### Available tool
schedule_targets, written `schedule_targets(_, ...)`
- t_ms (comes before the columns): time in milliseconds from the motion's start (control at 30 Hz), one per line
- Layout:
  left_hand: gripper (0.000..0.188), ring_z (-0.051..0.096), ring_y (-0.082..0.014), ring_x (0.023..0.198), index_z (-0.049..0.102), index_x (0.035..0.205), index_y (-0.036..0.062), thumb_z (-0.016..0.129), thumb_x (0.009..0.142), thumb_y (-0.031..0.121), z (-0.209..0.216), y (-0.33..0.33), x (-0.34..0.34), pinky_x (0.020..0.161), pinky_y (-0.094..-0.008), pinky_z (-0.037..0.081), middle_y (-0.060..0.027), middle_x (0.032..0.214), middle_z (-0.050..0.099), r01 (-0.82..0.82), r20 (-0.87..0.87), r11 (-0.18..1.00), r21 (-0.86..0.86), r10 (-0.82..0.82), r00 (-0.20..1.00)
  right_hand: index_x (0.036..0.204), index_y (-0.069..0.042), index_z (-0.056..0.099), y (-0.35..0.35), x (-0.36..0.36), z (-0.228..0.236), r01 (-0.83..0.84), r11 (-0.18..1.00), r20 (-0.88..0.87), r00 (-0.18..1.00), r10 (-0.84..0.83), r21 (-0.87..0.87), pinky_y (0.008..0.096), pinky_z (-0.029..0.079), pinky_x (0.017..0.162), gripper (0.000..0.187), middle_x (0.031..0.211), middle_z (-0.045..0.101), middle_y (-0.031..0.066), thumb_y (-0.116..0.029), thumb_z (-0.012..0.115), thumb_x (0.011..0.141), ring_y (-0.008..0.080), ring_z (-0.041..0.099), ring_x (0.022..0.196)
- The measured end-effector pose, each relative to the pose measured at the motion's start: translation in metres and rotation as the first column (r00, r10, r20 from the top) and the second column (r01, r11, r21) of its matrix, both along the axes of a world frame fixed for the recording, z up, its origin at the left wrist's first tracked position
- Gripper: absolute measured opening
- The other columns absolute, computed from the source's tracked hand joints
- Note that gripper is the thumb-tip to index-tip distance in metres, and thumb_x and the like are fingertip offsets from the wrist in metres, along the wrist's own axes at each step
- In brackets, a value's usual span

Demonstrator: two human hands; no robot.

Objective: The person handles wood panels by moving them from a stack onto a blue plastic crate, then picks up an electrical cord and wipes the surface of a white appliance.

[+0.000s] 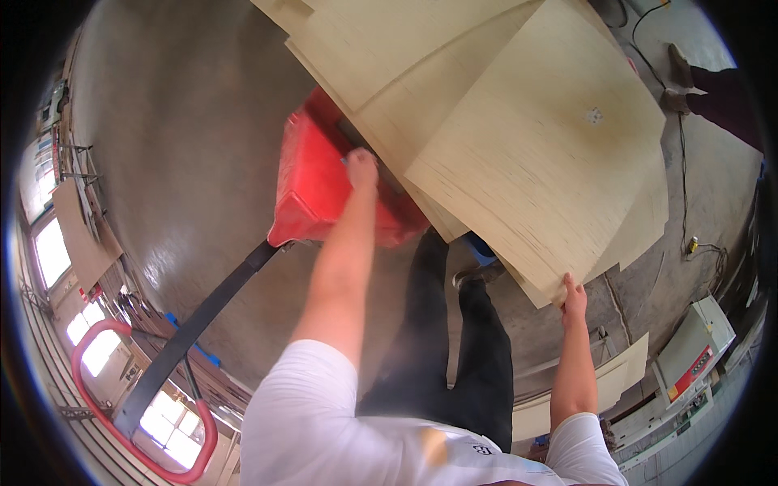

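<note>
- Our top plywood sheet [539, 134] sits fanned over the pile, 1 corner aimed left at the red bin [304, 174], another toward us; it looks too near square to call a long axis.
- Right hand [574, 301]'s pinched on that near corner, thumb on top.
- Left hand [362, 168]'s curled over the bin; blurry, so we can't tell its grip.
- Grey floor [186, 146], windows left, someone's legs [717, 97] upper right.
- Bin's contents? Too dark for us.

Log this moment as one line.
Left hand: over red cart, grip unclear | Right hand: at edge of wooden sheets, thumb on top | Sheets: overlapping, unevenly stacked
</note>
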State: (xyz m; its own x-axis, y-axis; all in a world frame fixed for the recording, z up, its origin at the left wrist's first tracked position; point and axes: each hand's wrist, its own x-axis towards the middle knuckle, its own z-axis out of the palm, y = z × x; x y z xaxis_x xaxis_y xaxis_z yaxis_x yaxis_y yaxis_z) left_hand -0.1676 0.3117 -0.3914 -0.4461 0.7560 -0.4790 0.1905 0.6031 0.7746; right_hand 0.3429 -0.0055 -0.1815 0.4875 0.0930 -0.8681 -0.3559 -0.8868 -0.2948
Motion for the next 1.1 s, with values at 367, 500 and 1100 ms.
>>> schedule_targets(367,0.105,0.055,-0.0348,0.119,0.04,0.131,-0.0101,0.092,0.059,0.046,-0.064,0.203,0.004,0.099,-0.0454,0.049,-0.0245,0.134,0.049,-0.196,-0.482,0.951,-0.239,0.059,0.874,0.112,-0.01,0.061,-0.055,-0.001,-0.057,0.004,0.992,0.173,0.985,0.017,-0.123,0.0294,0.049,0.063,0.041,0.096,0.063,-0.0004,-0.043,0.07,0.091,0.0116,0.06,0.084)
schedule_targets(500,0.039,0.067,-0.0231,0.081,0.069,0.097,-0.0092,0.087,0.073,0.017,-0.079,0.204,-0.043,0.07,-0.0379,0.055,-0.0156,0.1,0.071,-0.045,0.075,0.998,-0.04,0.048,0.996,0.113,-0.01,0.061,-0.042,-0.012,-0.049,-0.019,0.969,0.18,0.982,0.065,-0.246,0.0284,0.048,0.062,0.04,0.096,0.062,-0.0008,-0.042,0.07,0.091,0.0109,0.058,0.082)
schedule_targets(1100,0.066,0.065,-0.0277,0.096,0.061,0.119,0.0015,0.087,0.068,0.034,-0.056,0.199,-0.078,0.085,-0.0374,0.051,-0.0197,0.106,0.068,0.355,-0.301,0.931,0.082,-0.316,0.9,0.108,-0.009,0.064,-0.03,-0.041,-0.063,0.012,0.996,0.179,0.984,0.004,-0.088,0.024,0.035,0.05,0.031,0.082,0.062,-0.0039,-0.036,0.067,0.094,0.0056,0.05,0.062)
